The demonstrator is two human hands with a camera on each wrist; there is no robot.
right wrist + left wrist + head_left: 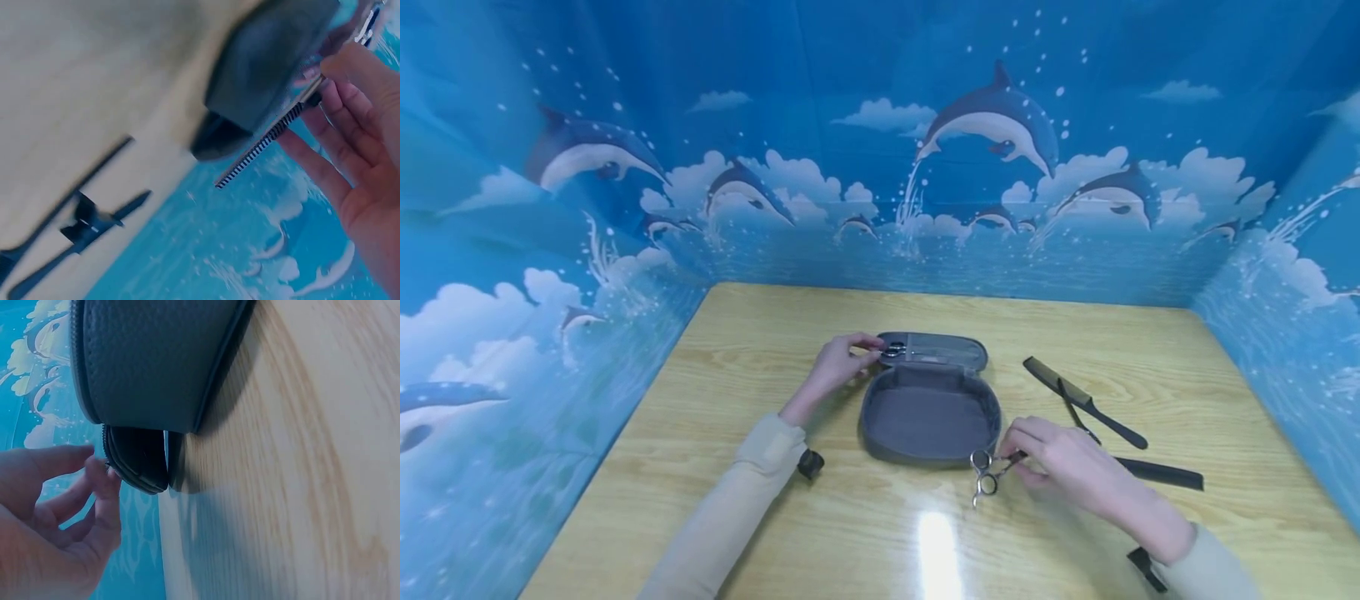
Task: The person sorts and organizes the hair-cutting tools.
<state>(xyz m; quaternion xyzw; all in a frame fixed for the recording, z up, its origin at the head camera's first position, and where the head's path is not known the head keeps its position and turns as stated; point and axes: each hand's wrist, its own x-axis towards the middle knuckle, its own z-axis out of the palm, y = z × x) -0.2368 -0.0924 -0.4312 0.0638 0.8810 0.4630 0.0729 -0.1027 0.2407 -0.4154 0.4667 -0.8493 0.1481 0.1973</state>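
Note:
An open grey zip case sits mid-table, its lid laid back away from me. Tucked at the lid's left end is a pair of scissors, its finger rings showing and its blades hidden. My left hand reaches to that end of the lid, thumb and fingertip pinching the scissors' handle end. At the case's front right corner, my right hand holds thinning scissors, rings pointing left in the head view. Their toothed blade shows in the right wrist view.
Right of the case lies a dark comb with a handle, crossed by a thin dark item. Another black comb lies partly behind my right hand. A blue dolphin-print curtain borders the wooden table at back and sides.

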